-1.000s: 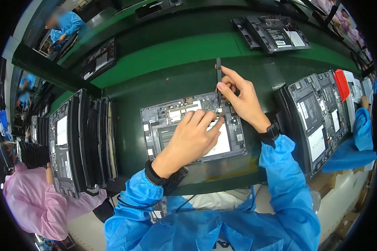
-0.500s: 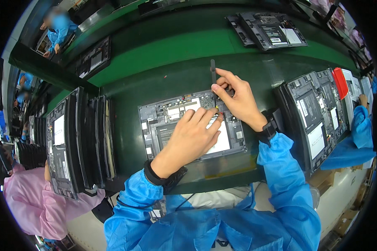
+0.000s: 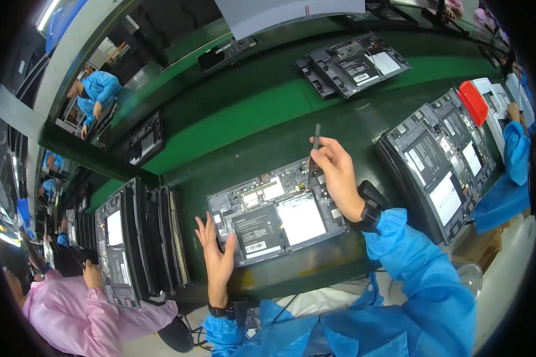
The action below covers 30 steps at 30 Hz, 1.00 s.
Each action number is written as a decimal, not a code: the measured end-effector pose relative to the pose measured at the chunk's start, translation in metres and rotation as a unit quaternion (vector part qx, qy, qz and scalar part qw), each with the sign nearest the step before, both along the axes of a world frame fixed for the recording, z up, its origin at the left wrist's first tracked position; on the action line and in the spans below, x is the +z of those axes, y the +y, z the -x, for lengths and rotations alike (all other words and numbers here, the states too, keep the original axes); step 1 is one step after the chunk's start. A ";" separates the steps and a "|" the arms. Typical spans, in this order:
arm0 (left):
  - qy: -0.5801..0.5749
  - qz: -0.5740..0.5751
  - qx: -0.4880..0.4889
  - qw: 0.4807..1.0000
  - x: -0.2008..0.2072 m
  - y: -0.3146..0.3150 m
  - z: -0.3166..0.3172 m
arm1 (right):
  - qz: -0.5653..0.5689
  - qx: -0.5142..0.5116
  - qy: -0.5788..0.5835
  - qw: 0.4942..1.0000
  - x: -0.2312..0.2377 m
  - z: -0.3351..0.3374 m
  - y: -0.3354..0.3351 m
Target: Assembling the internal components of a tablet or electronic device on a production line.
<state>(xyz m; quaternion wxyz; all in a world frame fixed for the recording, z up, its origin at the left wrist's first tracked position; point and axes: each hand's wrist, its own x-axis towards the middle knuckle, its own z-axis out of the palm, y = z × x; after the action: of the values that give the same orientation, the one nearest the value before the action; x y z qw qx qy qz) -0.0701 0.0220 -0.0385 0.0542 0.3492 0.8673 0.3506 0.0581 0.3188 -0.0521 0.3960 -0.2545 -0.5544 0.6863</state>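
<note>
An opened laptop base [image 3: 268, 259] lies in front of me on the dark green bench, its inside facing up. It shows a black battery [image 3: 256, 229], a white rectangular panel [image 3: 302, 220] and a circuit board [image 3: 289, 184] along the far side. My left hand [image 3: 217, 250] is at its left edge with fingers spread, the thumb over the casing and the other fingertips beside the rim. My right hand [image 3: 337, 172] pinches a slim dark grey tool [image 3: 316, 143], held nearly upright. Its narrow lower end points down at the board's far right part; whether it touches is unclear.
Stacked laptop bases stand at the left [image 3: 138, 238] and right [image 3: 429, 160], the right stack beside a red tray [image 3: 473, 102]. More bases [image 3: 354, 65] rest on the far green strip. A pink-sleeved person [image 3: 77, 309] works at the left, a blue-sleeved one [image 3: 517, 146] at the right.
My left hand has drawn back from the middle of the board to the laptop base's left edge, uncovering the battery and white panel. My right hand keeps the tool. The whole view has shifted.
</note>
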 end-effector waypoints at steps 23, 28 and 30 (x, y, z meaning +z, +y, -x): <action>-0.484 -0.174 0.001 0.857 0.036 0.392 0.145 | -0.093 -0.134 0.051 0.985 0.029 -0.024 0.003; -0.213 -0.129 0.119 0.961 0.047 0.422 0.104 | -0.070 -0.139 0.055 0.986 0.038 -0.029 0.001; -0.394 -0.065 -0.006 0.917 0.026 0.418 0.127 | -0.083 -0.121 0.066 0.987 0.042 -0.025 -0.002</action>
<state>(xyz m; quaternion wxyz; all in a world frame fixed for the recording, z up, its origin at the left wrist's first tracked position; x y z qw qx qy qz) -0.1969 0.4401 -0.0127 0.3708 0.1911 0.7487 0.5153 0.0835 0.3163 -0.0103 0.5317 -0.2401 -0.5475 0.5999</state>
